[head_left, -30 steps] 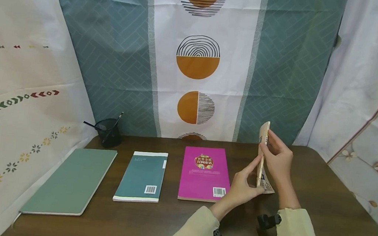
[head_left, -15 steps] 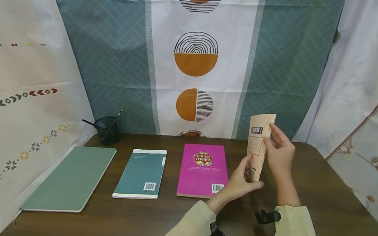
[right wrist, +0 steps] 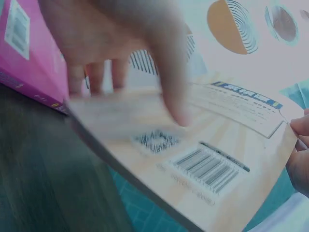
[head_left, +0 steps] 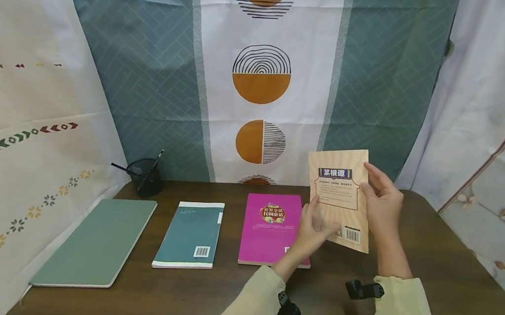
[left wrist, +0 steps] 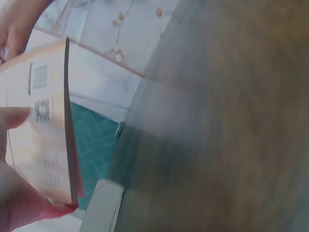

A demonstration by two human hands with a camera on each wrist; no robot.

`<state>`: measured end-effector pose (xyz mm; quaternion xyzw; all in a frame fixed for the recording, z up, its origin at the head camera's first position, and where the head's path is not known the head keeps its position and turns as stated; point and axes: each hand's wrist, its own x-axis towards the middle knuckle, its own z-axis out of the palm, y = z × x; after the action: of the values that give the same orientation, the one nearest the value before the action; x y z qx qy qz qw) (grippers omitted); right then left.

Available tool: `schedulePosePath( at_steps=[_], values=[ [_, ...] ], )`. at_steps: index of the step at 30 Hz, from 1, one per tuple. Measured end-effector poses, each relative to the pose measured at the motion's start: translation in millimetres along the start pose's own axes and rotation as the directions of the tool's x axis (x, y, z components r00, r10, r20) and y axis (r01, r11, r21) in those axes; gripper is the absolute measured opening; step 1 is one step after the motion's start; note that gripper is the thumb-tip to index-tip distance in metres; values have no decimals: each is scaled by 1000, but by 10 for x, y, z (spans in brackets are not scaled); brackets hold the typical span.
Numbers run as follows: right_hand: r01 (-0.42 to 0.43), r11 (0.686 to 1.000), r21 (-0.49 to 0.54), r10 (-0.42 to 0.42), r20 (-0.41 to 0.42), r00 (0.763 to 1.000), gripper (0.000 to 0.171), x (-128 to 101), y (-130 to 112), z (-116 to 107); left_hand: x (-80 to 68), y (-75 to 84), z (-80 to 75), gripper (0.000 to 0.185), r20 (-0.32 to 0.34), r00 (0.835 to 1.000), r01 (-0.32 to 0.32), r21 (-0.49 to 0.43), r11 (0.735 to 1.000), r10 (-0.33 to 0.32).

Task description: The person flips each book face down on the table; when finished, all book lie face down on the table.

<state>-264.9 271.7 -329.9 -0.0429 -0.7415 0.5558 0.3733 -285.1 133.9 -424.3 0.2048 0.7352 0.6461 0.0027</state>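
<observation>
1. The person holds a tan book (head_left: 339, 199) up in the air with both hands, above the right part of the brown worktop (head_left: 439, 271).
2. The tan book is tilted a little. Its cover faces the person, with a blue title strip near the top and a barcode near the bottom.
3. The left hand (head_left: 311, 229) holds the book at its lower left edge. Its thumb lies on the cover and its fingers (right wrist: 91, 75) curl behind the book, so they are grasping it.
4. The right hand (head_left: 382, 202) holds the right edge of the book. Its fingers are wrapped round that edge, grasping it too.
5. A pink book (head_left: 273, 228) lies flat on the worktop just to the left of the tan book. The left hand is above its right bottom corner.
6. A teal book (head_left: 190, 234) lies flat to the left of the pink book, a bit apart from it.
7. A green notebook (head_left: 94, 241) lies at the far left, near the edge of the worktop.
8. A black mesh pen cup (head_left: 145, 176) stands at the back left, with a pen in it.
9. A curtain (head_left: 258, 79) with orange circles hangs behind the worktop.
10. The wrist views are blurry, but they show the tan book close up.
</observation>
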Motion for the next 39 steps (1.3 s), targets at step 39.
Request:
schedulePosePath(
  at_steps=[39],
  values=[
    [-404, 911, -86, 410, 58, 910, 49, 229, 734, -360, -65, -46, 42, 72, 56, 997, 47, 32, 998, -49]
  ],
)
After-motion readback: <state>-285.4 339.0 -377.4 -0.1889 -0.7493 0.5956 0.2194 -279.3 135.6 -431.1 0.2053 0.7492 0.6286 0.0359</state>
